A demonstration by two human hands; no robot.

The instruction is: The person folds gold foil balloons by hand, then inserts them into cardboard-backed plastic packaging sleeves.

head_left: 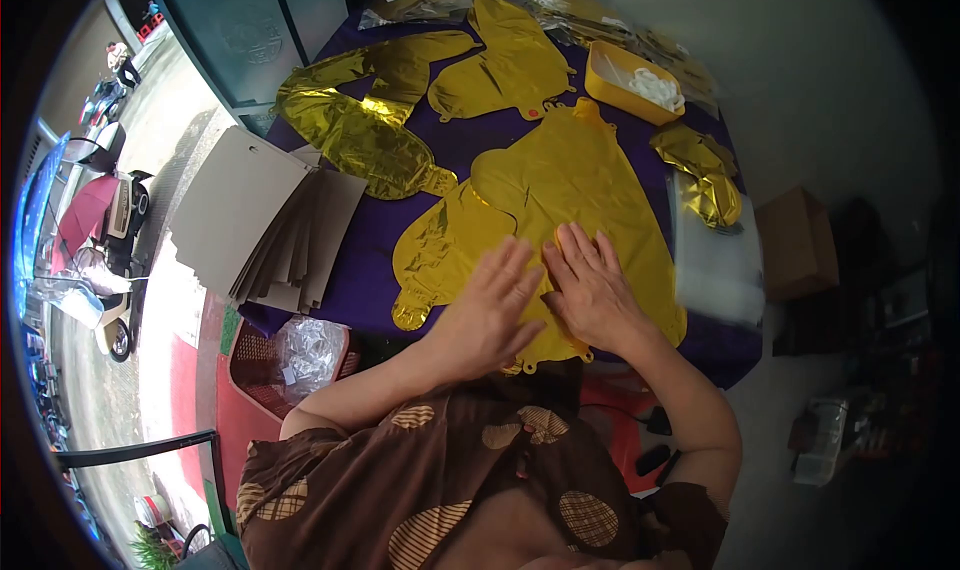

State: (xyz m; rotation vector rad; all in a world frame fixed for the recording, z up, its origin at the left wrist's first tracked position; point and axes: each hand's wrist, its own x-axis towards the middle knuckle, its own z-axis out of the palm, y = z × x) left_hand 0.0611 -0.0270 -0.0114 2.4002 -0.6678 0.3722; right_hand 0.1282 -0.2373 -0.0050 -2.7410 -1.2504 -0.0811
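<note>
A large gold foil balloon (pixel 590 180), deflated, lies spread over the front of the table. My right hand (pixel 592 285) rests flat on its middle, fingers stretched out. Just to the left, my left hand (pixel 492 305) is held over the foil with its fingers extended, slightly blurred. A crinkled foil lobe (pixel 445 240) with a shiny tab reaches out on the left side. Beyond it are another flat gold foil balloon (pixel 510 70) and a long wrinkled gold foil balloon (pixel 370 120).
A stack of grey cardboard sheets (pixel 240 210) stands at the table's left edge. A yellow tub (pixel 605 85) holds white ribbon. Clear plastic sleeves (pixel 715 260) and crumpled gold foil (pixel 700 165) lie right. Below left, a red basket (pixel 255 370) contains plastic wrap.
</note>
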